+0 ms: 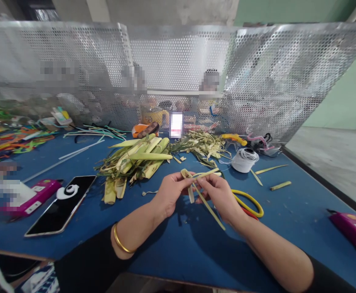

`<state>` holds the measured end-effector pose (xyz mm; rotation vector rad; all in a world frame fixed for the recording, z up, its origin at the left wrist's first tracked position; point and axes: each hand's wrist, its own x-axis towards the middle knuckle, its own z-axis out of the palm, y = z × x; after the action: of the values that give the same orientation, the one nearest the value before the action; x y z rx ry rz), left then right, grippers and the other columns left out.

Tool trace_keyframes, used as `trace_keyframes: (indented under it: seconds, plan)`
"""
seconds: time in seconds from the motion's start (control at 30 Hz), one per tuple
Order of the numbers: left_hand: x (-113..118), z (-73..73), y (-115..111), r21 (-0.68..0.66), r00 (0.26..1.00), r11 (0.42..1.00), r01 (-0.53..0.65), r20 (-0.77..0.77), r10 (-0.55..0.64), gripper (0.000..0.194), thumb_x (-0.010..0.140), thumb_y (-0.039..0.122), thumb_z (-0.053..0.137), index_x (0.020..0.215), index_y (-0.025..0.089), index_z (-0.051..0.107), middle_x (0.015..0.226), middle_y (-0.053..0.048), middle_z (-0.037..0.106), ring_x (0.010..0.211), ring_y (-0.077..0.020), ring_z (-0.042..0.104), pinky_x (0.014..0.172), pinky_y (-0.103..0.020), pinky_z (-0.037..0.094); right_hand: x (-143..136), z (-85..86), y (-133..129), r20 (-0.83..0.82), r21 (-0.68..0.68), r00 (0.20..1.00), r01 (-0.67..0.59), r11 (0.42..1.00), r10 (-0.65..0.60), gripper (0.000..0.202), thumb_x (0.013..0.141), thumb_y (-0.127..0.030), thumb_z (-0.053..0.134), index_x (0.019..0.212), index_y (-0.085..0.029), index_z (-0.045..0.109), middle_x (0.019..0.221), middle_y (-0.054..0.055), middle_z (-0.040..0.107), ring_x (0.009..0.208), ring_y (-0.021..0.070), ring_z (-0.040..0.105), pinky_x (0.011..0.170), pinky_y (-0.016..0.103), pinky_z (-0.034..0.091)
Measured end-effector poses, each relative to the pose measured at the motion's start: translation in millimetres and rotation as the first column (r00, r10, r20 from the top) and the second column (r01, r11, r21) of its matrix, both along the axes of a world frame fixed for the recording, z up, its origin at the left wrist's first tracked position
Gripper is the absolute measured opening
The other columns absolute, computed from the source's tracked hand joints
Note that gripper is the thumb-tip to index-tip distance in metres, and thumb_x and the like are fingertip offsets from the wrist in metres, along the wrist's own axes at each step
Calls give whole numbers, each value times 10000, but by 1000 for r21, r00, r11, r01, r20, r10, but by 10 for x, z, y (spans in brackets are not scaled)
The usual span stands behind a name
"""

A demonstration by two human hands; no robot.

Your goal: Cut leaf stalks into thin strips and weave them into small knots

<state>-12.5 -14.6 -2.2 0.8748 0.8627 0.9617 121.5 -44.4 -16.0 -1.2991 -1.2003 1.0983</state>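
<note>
Above the blue table, my left hand (172, 190) pinches one side of several crossed pale green leaf strips (209, 207). The strips form a small loop near its fingertips. My right hand (216, 189) grips the same strips from the other side, and one long end hangs down below its fingers. Both hands are close together, with fingers closed. Behind my left hand lies a pile of thick green stalks and leaves (144, 158). A heap of thin shredded leaf pieces (202, 144) is farther back. Some fingertips are hidden behind the strips.
A white thread spool (245, 160) and a yellow-handled tool (251, 203) are right of my hands. A black phone (62, 205) and pink power strip (37, 197) lie left. Another power strip (355, 234) sits far right. A perforated metal screen (178, 53) stands behind the blue table (165, 252).
</note>
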Motion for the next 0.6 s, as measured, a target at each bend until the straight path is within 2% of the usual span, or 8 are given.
trace_keyframes:
  seconds: [0.1,0.13,0.2,0.27,0.33,0.4,0.47,0.6]
  plan:
    - [-43,30,66,-47,997,996,-75,6,75,198,634,137,732,829,125,695,715,-33,678,562,-96,579,562,-211,468,41,51,-45,324,256,944,-151,955,63,127,899,-280,443,902,-198,539,843,30,674,630,156,662,615,308,539]
    - [-55,33,83,-58,996,994,-91,6,91,195,631,133,727,823,128,697,704,-30,672,551,-90,567,543,-201,449,56,66,-59,479,356,877,-238,904,42,154,914,-229,414,978,-200,552,919,50,679,744,171,675,682,318,534]
    - [-65,28,99,-61,995,993,-104,3,105,208,613,130,723,820,132,707,688,-24,662,540,-82,546,510,-187,409,84,84,-77,740,477,667,-426,769,-89,237,926,-156,389,1080,-197,566,1029,87,673,909,194,650,780,339,503]
    - [-57,11,89,-52,995,994,-97,-4,97,241,580,133,735,820,128,715,686,-23,660,551,-83,541,514,-188,394,104,90,-84,852,499,459,-565,657,-252,241,931,-129,394,1052,-178,597,1027,103,675,920,203,631,812,350,470]
    - [-36,-11,62,-41,997,996,-73,-13,73,274,543,144,756,814,123,719,698,-26,662,580,-90,548,552,-197,404,115,92,-84,858,513,362,-618,595,-364,234,931,-114,396,991,-169,615,962,89,688,856,189,624,818,350,444]
    - [-15,-30,33,-15,999,999,-43,-28,43,284,524,169,774,799,124,720,703,-24,659,598,-96,548,584,-210,412,121,103,-81,827,562,382,-596,574,-413,230,929,-109,403,960,-177,621,930,73,689,834,179,618,818,347,426]
    - [-3,-37,9,28,998,999,-14,-67,16,255,524,205,780,760,131,718,670,-12,637,572,-91,523,569,-214,394,130,120,-72,772,631,482,-506,588,-414,204,928,-128,425,940,-187,620,940,69,686,859,178,616,827,345,418]
    - [-12,-2,-19,99,980,992,82,-189,-62,174,558,248,759,675,130,707,555,16,553,497,-76,445,502,-217,311,169,131,-25,679,605,676,-294,740,-287,154,914,-186,474,811,-196,587,963,62,675,928,184,608,836,326,425]
